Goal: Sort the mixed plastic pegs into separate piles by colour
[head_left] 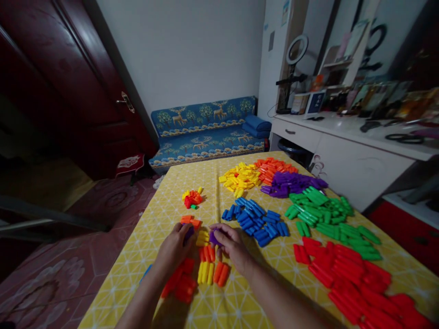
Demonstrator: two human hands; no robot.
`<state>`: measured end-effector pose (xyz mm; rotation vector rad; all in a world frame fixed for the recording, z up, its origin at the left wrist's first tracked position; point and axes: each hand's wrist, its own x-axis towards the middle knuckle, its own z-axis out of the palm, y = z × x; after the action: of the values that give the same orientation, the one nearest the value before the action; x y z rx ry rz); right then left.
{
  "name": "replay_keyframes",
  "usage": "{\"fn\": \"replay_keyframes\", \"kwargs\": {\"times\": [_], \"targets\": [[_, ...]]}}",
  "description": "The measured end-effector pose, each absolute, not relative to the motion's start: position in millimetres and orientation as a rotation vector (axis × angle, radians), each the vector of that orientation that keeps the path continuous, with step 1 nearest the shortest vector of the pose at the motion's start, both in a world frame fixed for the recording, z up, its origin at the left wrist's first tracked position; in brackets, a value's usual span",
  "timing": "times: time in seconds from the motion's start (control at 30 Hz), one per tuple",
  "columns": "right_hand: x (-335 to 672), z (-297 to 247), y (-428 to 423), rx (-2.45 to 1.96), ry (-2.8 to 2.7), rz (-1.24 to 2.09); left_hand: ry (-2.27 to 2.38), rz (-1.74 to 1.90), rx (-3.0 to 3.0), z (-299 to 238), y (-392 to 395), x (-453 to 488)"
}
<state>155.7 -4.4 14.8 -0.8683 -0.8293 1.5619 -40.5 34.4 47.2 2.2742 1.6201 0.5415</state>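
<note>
My left hand (175, 249) and my right hand (232, 246) rest on a yellow patterned tablecloth (164, 214) near its front edge. Each is curled round a purple plastic peg: the left-hand peg (188, 233) and the right-hand peg (214, 237). Between and below the hands lies a joined cluster of yellow, orange and red pegs (207, 264). More red pegs (181, 283) sit under my left forearm. An orange piece (190, 220) lies just beyond my left fingers.
Sorted piles of pegs cover the table: blue (255, 220), green (322, 212), red (353, 278), purple (291, 183), yellow (240, 178), orange (274, 167). A small mixed clump (192, 197) lies far left. Beyond stand a blue sofa (206, 132), a dark door (68, 87) and a white desk (343, 151).
</note>
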Motion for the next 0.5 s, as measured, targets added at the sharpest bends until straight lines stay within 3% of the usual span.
{"fn": "replay_keyframes", "kwargs": {"times": [0.23,0.5], "targets": [[154.5,20.1,-8.1,-0.788,-0.843,1.531,1.342,1.117,2.007,50.4,-1.9,21.2],[159.8,17.9,-4.5,-0.738,-0.844,1.518,1.159,1.093,1.732,67.5,-13.7,44.3]]}}
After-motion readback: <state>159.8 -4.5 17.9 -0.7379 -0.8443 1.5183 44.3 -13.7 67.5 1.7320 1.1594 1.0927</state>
